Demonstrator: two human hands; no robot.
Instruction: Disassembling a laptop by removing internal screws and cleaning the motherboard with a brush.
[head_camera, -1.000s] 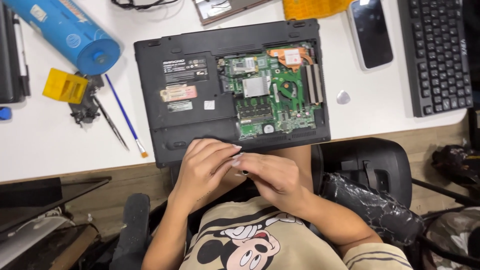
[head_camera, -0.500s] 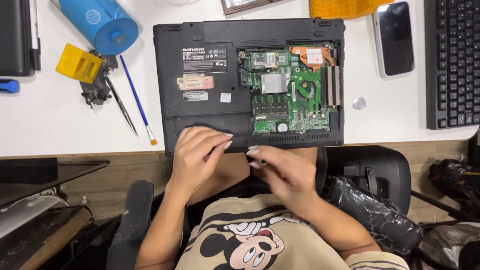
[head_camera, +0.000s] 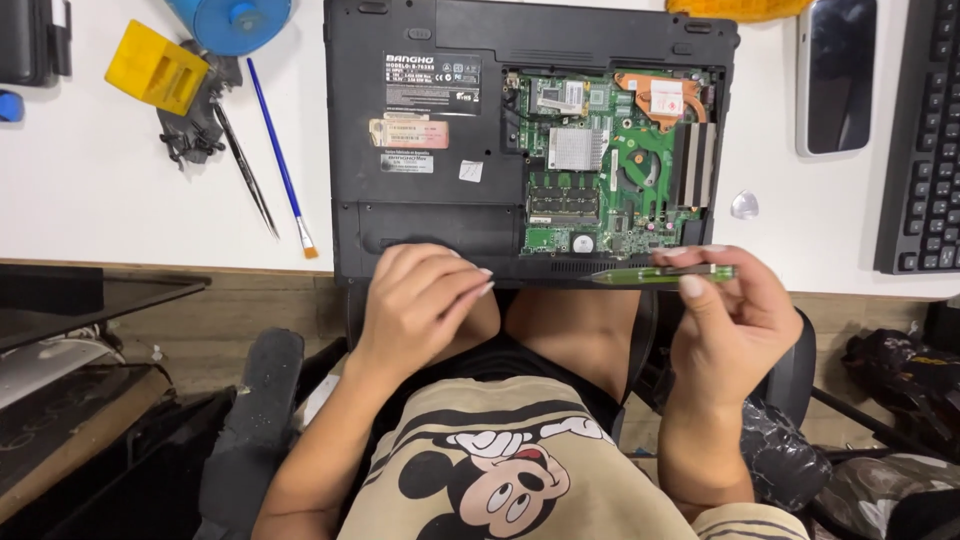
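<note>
Change: Both hands have drawn apart since half a second ago, when they met at the laptop's near edge; the right hand (head_camera: 735, 320) has swung right and now carries a thin green strip.
Right fingers: thumb and fingertips (head_camera: 692, 286) pinched shut on the flat green module (head_camera: 660, 272), held level just off the near right corner of the laptop (head_camera: 440, 130).
Left fingers: loosely curled, holding nothing, the left hand (head_camera: 425, 300) resting at the laptop's near edge, left of centre.
Laptop: upside down on the white desk (head_camera: 100, 200), its cover off and the green circuit board (head_camera: 610, 170) bare on the right half.
Left of laptop: blue-handled brush (head_camera: 280, 150), dark tweezers (head_camera: 245, 170), yellow block (head_camera: 155, 68).
Right of laptop: phone (head_camera: 838, 75), then black keyboard (head_camera: 925, 140).
</note>
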